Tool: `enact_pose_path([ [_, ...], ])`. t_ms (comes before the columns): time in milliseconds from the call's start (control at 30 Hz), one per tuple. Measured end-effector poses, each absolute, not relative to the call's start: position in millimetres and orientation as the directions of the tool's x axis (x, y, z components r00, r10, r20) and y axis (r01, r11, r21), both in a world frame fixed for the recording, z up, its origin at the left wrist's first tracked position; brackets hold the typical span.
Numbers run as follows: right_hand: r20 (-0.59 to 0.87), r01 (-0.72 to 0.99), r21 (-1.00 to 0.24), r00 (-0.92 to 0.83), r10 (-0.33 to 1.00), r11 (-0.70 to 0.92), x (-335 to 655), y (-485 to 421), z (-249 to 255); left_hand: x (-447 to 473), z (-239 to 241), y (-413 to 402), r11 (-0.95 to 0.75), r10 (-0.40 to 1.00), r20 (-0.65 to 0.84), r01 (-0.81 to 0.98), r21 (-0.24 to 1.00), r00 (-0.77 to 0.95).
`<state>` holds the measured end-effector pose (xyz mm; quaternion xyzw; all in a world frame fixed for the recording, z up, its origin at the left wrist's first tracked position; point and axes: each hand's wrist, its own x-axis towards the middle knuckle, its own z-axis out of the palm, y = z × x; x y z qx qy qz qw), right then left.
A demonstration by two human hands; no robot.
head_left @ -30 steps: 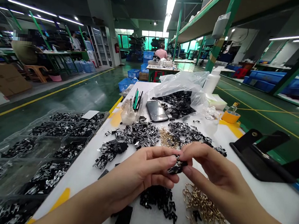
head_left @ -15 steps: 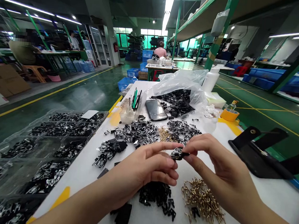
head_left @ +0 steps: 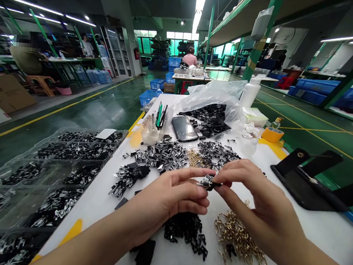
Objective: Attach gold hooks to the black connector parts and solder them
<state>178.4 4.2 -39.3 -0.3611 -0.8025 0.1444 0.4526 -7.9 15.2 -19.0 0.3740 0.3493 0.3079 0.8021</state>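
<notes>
Between my two hands, above the white table, is a small black-and-silver metal part [head_left: 208, 182]. My left hand [head_left: 179, 194] grips its left side between thumb and fingers. From the other side my right hand [head_left: 245, 190] pinches it with thumb and forefinger; the fingertips hide some of it. Below my hands lie a pile of small black pieces [head_left: 183, 228] and a pile of gold hook-shaped pieces [head_left: 238, 237]. Beyond them are a heap of silver-and-black parts [head_left: 165, 154], a few more gold pieces [head_left: 196, 158] and a second heap of dark metal parts [head_left: 216, 152].
A phone [head_left: 184, 128] lies before a plastic bag [head_left: 210, 94] of black pieces. Pens stand in a small holder [head_left: 150, 135]. A black stand [head_left: 308, 185] is at right, near yellow tape [head_left: 272, 134]. A compartmented clear tray [head_left: 48, 187] borders the table's left. Co-workers sit farther off.
The small metal part has shifted and tilted slightly in my fingers, showing more of its silver side at left. Both hands stay in nearly the same place.
</notes>
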Motion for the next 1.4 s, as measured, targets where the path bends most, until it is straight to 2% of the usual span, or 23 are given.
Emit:
enact_pose_path([
  [267, 0.620, 0.442, -0.547, -0.356, 0.699, 0.711, 177.0, 2.6, -39.1, -9.5, -21.7, 14.8, 0.560, 0.730, -0.328, -0.251, 0.789, 0.600],
  [367, 0.617, 0.421, -0.578, -0.336, 0.712, 0.699, 176.8, 2.1, -40.1, -9.5, -20.9, 14.8, 0.544, 0.739, -0.324, -0.239, 0.804, 0.591],
  [433, 0.613, 0.396, -0.608, -0.316, 0.724, 0.688, 176.9, 1.7, -41.5, -8.6, -19.3, 15.0, 0.504, 0.758, -0.311, -0.212, 0.837, 0.573],
  [533, 0.615, 0.375, -0.620, -0.313, 0.724, 0.689, 177.8, 1.3, -44.0, -6.6, -15.6, 14.3, 0.358, 0.817, -0.239, -0.138, 0.923, 0.524],
  [700, 0.669, 0.362, -0.549, -0.350, 0.655, 0.754, 180.0, 2.2, -44.4, -5.0, -9.0, 8.9, 0.151, 0.895, -0.123, -0.032, 0.988, 0.429],
  [933, 0.678, 0.412, -0.440, -0.430, 0.596, 0.798, 182.2, 2.7, -37.1, -5.3, -6.9, 5.3, 0.137, 0.898, -0.116, -0.018, 0.990, 0.423],
  [1067, 0.679, 0.404, -0.454, -0.421, 0.602, 0.794, 182.7, 3.4, -37.3, -5.5, -10.7, 6.0, 0.125, 0.891, -0.102, -0.022, 0.992, 0.441],
  [1133, 0.671, 0.387, -0.497, -0.395, 0.627, 0.776, 182.4, 4.4, -37.8, -6.3, -12.9, 6.0, 0.055, 0.898, -0.068, 0.042, 0.998, 0.434],
  [1233, 0.664, 0.317, -0.579, -0.351, 0.660, 0.751, 181.7, 6.1, -38.1, -8.0, -16.9, 6.0, -0.227, 0.911, 0.115, 0.249, 0.942, 0.396],
  [1300, 0.640, 0.259, -0.652, -0.317, 0.700, 0.713, 181.2, 6.9, -38.3, -8.8, -21.1, 6.7, -0.453, 0.873, 0.332, 0.346, 0.821, 0.357],
  [1400, 0.540, 0.171, -0.787, -0.276, 0.795, 0.593, 179.1, 7.0, -39.4, -9.1, -28.8, 8.4, -0.663, 0.748, 0.588, 0.397, 0.635, 0.309],
])
